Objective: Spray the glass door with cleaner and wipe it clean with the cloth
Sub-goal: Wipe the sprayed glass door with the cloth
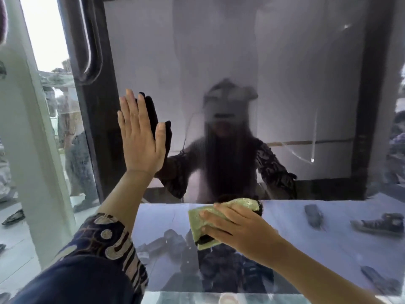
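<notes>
- My right hand [238, 224] presses the green cloth [210, 220] against the glass door [285, 84]. Its fingers lie nearly straight over the cloth and point left, so I judge they are pressing rather than gripping.
- My left hand [140, 137] is up and to the left of my right, spread flat on the pane with its fingers pointing up, just beside the dark door frame [96, 132].
- The pane runs up and to the right from the cloth, so the unwiped stretch lies above my right hand, the nearer one to it.
- I see no spray bottle.
- I can read no brand, label or writing anywhere.
</notes>
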Motion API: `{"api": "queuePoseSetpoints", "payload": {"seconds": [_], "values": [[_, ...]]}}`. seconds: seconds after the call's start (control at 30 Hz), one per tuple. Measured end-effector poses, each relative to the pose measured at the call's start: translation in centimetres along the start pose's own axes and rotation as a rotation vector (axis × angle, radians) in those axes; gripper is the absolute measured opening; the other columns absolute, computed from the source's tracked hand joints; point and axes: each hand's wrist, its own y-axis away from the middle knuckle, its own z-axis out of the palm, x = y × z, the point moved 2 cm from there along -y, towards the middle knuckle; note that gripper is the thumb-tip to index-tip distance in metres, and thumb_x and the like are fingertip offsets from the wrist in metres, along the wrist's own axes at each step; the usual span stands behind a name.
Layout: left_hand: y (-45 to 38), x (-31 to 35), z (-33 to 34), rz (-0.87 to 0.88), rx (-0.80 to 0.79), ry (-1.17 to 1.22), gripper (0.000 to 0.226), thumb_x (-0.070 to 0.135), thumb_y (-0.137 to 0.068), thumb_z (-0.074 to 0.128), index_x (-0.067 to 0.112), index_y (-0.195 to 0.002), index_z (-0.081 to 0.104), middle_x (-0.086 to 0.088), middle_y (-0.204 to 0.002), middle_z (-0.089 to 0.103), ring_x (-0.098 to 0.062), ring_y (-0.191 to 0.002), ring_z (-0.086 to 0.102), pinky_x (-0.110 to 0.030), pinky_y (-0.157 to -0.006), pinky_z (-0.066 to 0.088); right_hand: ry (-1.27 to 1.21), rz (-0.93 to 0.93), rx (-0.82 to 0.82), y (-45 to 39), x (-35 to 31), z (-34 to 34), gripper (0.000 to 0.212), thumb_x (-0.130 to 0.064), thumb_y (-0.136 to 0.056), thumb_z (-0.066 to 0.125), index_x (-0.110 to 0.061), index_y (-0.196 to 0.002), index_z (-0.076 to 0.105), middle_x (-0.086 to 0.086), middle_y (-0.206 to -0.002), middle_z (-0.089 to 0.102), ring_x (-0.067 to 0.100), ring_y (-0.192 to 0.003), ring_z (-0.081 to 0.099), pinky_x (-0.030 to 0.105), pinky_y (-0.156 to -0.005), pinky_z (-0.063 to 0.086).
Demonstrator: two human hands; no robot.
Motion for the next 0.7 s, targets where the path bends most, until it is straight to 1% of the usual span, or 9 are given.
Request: {"api": "queuePoseSetpoints", "payload": {"seconds": [0.07, 0.13, 0.23, 0.3, 0.4, 0.47, 0.57, 0.63, 0.7], "values": [[0.1, 0.1, 0.1, 0.006, 0.0, 0.013, 0.062, 0.039, -0.096, 0.016, -0.001, -0.143, 0.009, -0.026, -0.15, 0.007, -0.032, -0.139, -0.001, -0.03, -0.112, -0.01, 0.056, -0.065, 0.006, 1.1, 0.1, 0.1, 0.032, -0.011, -0.09, 0.043, -0.025, -0.119, 0.051, -0.008, -0.125, 0.059, 0.019, -0.111, 0.056, 0.033, -0.099, 0.035], [0.0, -0.1, 0.3, 0.015, -0.001, 0.014, 0.062, 0.041, -0.096, 0.014, 0.0, -0.143, 0.008, -0.024, -0.151, 0.007, -0.034, -0.139, 0.0, -0.029, -0.113, -0.009, 0.12, -0.1, 0.012, 1.7, 1.3, -0.2, 0.035, -0.013, -0.088, 0.049, -0.024, -0.122, 0.047, -0.009, -0.126, 0.058, 0.018, -0.112, 0.057, 0.031, -0.096, 0.043], [-0.3, -0.4, 0.5, 0.03, -0.009, 0.004, 0.062, 0.044, -0.097, 0.014, 0.004, -0.144, 0.006, -0.022, -0.151, 0.007, -0.03, -0.14, -0.001, -0.03, -0.114, -0.008, 0.189, -0.04, 0.062, 1.2, 4.1, -1.4, 0.035, -0.011, -0.09, 0.046, -0.024, -0.123, 0.045, -0.006, -0.128, 0.058, 0.019, -0.114, 0.056, 0.031, -0.093, 0.044], [-0.1, -0.8, 0.6, 0.032, -0.01, -0.005, 0.063, 0.045, -0.096, 0.014, 0.007, -0.144, 0.004, -0.02, -0.152, 0.005, -0.022, -0.139, -0.006, -0.031, -0.114, -0.007, 0.205, 0.069, 0.146, 0.5, 6.2, -2.3, 0.036, -0.008, -0.09, 0.044, -0.022, -0.123, 0.047, -0.001, -0.128, 0.058, 0.022, -0.114, 0.056, 0.034, -0.094, 0.042], [0.1, -0.9, 0.3, 0.038, -0.021, -0.019, 0.062, 0.046, -0.096, 0.014, 0.01, -0.145, 0.001, -0.015, -0.152, 0.002, -0.014, -0.138, -0.012, -0.03, -0.114, -0.008, 0.207, 0.332, 0.281, 0.4, 9.5, -4.2, 0.035, -0.003, -0.091, 0.044, -0.016, -0.12, 0.058, 0.009, -0.124, 0.059, 0.031, -0.112, 0.057, 0.04, -0.089, 0.047], [0.0, -0.7, 0.0, 0.036, -0.032, -0.009, 0.062, 0.045, -0.096, 0.016, 0.009, -0.145, 0.003, -0.015, -0.152, 0.002, -0.014, -0.138, -0.012, -0.027, -0.113, -0.01, 0.22, 0.553, 0.345, 1.4, 11.3, -5.2, 0.036, 0.003, -0.087, 0.047, -0.01, -0.118, 0.06, 0.016, -0.126, 0.056, 0.039, -0.112, 0.055, 0.044, -0.089, 0.046], [0.0, -0.5, -0.2, 0.032, -0.033, 0.014, 0.061, 0.041, -0.096, 0.02, 0.005, -0.144, 0.008, -0.017, -0.152, 0.004, -0.02, -0.138, -0.007, -0.026, -0.113, -0.011, 0.143, 0.932, 0.433, 4.2, 12.0, -5.5, 0.041, 0.015, -0.082, 0.048, 0.003, -0.121, 0.054, 0.027, -0.129, 0.05, 0.048, -0.114, 0.048, 0.056, -0.093, 0.043], [0.1, -0.3, -0.1, 0.024, -0.036, 0.021, 0.061, 0.039, -0.096, 0.021, 0.003, -0.144, 0.01, -0.018, -0.152, 0.005, -0.023, -0.138, -0.005, -0.025, -0.112, -0.012, 0.049, 1.167, 0.479, 5.6, 11.1, -5.0, 0.042, 0.015, -0.083, 0.047, 0.008, -0.125, 0.048, 0.03, -0.133, 0.044, 0.05, -0.119, 0.043, 0.058, -0.098, 0.037], [0.0, -0.3, -0.1, 0.012, -0.033, 0.02, 0.062, 0.038, -0.095, 0.022, 0.002, -0.143, 0.011, -0.019, -0.151, 0.005, -0.024, -0.138, -0.005, -0.025, -0.112, -0.013, -0.034, 1.31, 0.534, 5.7, 9.7, -4.5, 0.045, 0.016, -0.083, 0.047, 0.009, -0.127, 0.044, 0.03, -0.136, 0.04, 0.05, -0.122, 0.039, 0.057, -0.101, 0.034]]}}
